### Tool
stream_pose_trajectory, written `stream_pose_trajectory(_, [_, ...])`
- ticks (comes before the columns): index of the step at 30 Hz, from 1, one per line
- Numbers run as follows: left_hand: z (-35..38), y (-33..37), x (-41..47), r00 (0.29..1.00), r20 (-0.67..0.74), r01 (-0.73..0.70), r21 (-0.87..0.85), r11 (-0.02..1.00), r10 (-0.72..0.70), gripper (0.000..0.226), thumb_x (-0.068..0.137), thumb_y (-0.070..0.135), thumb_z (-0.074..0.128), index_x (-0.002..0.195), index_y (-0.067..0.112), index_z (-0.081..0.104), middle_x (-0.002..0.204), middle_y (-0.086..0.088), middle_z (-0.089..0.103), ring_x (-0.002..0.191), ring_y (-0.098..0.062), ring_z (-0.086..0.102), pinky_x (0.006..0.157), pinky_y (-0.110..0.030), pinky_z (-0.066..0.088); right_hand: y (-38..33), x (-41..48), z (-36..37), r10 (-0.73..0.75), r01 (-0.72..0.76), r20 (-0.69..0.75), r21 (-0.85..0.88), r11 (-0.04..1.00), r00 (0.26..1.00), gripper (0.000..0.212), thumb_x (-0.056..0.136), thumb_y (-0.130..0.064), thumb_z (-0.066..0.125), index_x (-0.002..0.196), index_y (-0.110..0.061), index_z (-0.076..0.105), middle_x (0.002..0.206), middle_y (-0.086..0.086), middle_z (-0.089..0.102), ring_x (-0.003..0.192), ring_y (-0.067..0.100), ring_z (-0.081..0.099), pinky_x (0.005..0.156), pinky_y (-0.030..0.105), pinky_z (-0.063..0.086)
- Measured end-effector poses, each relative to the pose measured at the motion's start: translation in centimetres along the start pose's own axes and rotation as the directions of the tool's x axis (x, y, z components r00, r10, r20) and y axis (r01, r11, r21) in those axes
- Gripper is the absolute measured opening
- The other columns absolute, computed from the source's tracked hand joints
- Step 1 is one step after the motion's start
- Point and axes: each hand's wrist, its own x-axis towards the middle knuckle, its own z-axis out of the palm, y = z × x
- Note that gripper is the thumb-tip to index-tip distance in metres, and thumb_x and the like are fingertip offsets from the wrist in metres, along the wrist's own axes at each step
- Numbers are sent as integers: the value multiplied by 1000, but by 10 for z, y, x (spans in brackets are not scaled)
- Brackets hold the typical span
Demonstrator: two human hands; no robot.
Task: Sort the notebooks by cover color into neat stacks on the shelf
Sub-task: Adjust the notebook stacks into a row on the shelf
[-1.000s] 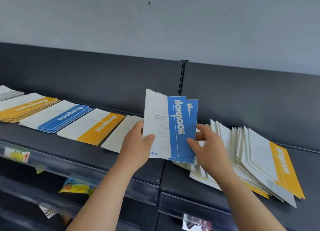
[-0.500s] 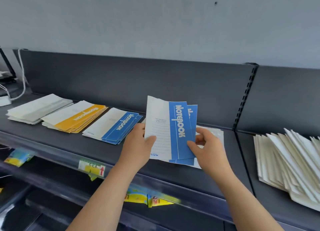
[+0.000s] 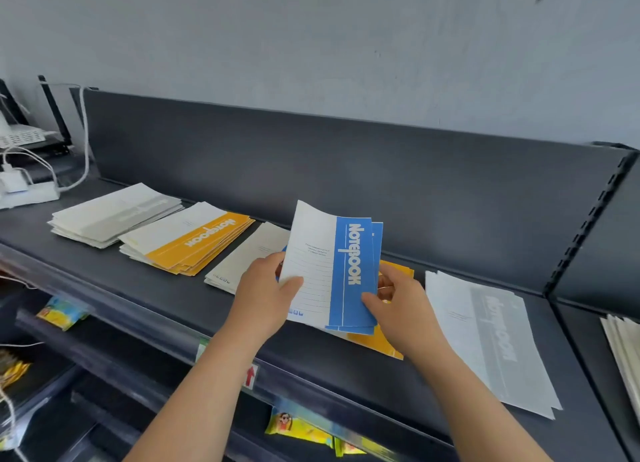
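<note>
I hold a small bunch of blue notebooks (image 3: 341, 271) upright above the dark shelf (image 3: 104, 264). My left hand (image 3: 266, 297) grips their lower left edge and my right hand (image 3: 401, 309) grips the lower right. On the shelf lie a grey stack (image 3: 114, 214) at far left, an orange stack (image 3: 188, 241), a stack (image 3: 246, 257) partly hidden behind my left hand, an orange notebook (image 3: 381, 340) under the held bunch, and a grey stack (image 3: 491, 337) to the right.
A mixed fanned pile (image 3: 623, 350) lies on the adjoining shelf section at far right. A power strip with white cables (image 3: 24, 191) sits at the shelf's left end. Yellow packets (image 3: 301, 427) hang on the lower shelf.
The view has swung left along the shelf, and my hands have carried the blue notebooks with it. The sorted stacks now lie nearer the middle and the fanned pile has slid to the right edge.
</note>
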Motion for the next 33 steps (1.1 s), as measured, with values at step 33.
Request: stream_pose_trajectory(33, [-49,-72,83,958,125,-285,368,885,257,43,100,34,40,140,22,43,138,2,48,124,-15,43,97,-26,40,-49,36,98,-3,-79,-155,-520,851,988,43,96,-33,47,137,-21,45,142,-5,44,128,14,43,104,25,34])
